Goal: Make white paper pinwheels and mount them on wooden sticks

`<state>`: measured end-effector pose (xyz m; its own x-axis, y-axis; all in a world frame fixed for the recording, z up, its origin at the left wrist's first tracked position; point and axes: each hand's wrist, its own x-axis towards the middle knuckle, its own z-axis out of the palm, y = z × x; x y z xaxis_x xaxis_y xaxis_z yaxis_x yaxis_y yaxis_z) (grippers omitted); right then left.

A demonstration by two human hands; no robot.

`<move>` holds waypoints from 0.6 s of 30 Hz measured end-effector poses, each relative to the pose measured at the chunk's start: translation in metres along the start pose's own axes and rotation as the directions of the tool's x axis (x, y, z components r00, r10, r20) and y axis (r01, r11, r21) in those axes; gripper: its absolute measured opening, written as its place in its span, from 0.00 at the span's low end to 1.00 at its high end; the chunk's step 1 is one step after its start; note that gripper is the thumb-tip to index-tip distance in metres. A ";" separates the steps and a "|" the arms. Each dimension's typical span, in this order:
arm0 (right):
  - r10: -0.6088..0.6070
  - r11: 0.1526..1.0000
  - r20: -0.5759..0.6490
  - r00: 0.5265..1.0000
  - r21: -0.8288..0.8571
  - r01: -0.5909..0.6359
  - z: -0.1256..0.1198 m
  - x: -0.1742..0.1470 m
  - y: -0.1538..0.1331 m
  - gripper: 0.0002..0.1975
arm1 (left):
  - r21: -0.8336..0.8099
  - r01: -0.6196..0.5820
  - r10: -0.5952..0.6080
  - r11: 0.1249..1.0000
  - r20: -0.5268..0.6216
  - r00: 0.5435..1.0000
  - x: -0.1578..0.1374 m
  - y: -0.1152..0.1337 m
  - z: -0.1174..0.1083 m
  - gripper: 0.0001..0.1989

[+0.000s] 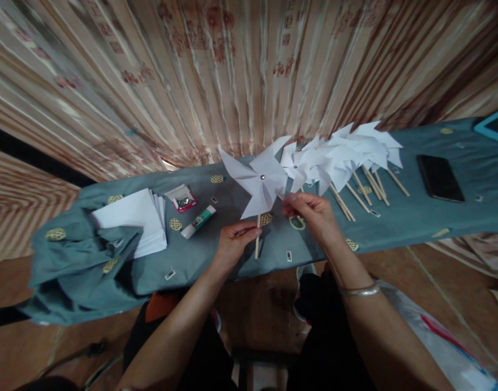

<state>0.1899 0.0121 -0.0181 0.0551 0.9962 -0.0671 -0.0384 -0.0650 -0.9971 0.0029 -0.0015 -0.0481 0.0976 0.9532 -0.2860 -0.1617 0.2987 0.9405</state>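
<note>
A white paper pinwheel (pixel 254 187) with a silver pin at its centre stands upright over the table, its wooden stick (pixel 257 247) pointing down. My left hand (pixel 236 241) is closed around that stick, thumb and fingers pinching it below the blades. At the lower right blade, my right hand (pixel 311 212) has its fingers pressed together on the paper's edge; the fingertips are partly blurred. Right behind it lies a row of finished-looking white pinwheels (pixel 342 160), overlapping, their sticks pointing toward me.
On the left of the cloth-covered table (pixel 232 260) lie a stack of white paper (pixel 130 217), a small open box of pins (pixel 183 201) and a green-and-white glue stick (pixel 199 221). A black phone (pixel 440 178) and a blue-edged device (pixel 495 127) lie right. A curtain (pixel 249 70) hangs behind.
</note>
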 end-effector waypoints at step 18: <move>-0.114 0.989 -0.320 0.941 0.056 0.139 -0.017 0.014 0.002 0.14 | 0.001 0.047 -0.047 0.999 0.033 0.998 -0.002 0.003 -0.001 0.15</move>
<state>0.2073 0.0247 -0.0219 0.3751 0.9262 0.0392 -0.0863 0.0770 -0.9933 0.0012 -0.0025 -0.0446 0.1375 0.9362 -0.3236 -0.1563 0.3431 0.9262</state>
